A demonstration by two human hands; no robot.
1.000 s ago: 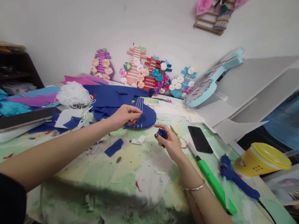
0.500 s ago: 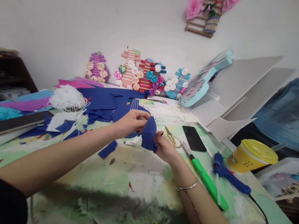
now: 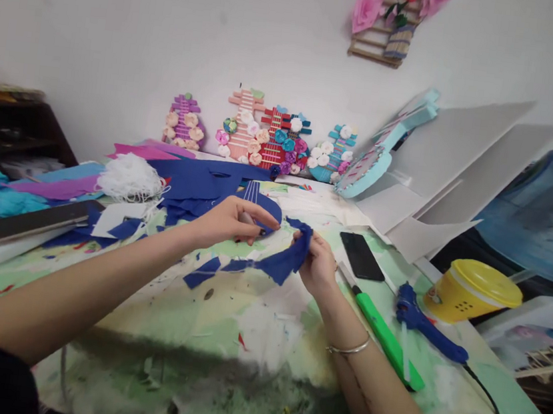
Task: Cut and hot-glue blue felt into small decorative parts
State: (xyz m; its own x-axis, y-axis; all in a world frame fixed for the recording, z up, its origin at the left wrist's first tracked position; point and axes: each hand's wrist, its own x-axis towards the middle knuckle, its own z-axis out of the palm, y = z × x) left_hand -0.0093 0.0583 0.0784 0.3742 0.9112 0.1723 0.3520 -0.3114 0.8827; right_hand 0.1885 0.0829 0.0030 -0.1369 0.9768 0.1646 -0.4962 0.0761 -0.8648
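Observation:
A strip of dark blue crepe paper (image 3: 282, 261), bunched at its upper end, hangs from my right hand (image 3: 319, 262), whose fingers are closed around that gathered end. To its left, my left hand (image 3: 234, 222) is off the paper, with thumb and forefinger apart and nothing between them. Behind the left hand lies a blue lute-shaped piece (image 3: 270, 211) strung with white threads, partly covered by the fingers. A small blue scrap (image 3: 202, 272) rests on the table below the left hand.
Right of my right hand lie a black phone (image 3: 362, 256), a green-handled cutter (image 3: 389, 338), a blue glue gun (image 3: 426, 323) and a yellow tub (image 3: 472, 295). Blue sheets (image 3: 186, 179) and white yarn (image 3: 129, 177) are at left. Several decorated lutes (image 3: 243, 126) lean on the wall.
My left hand has let go of the blue paper and drawn away to the left. The paper has gone from a wide upright piece to a bunched, drooping strip in my right hand.

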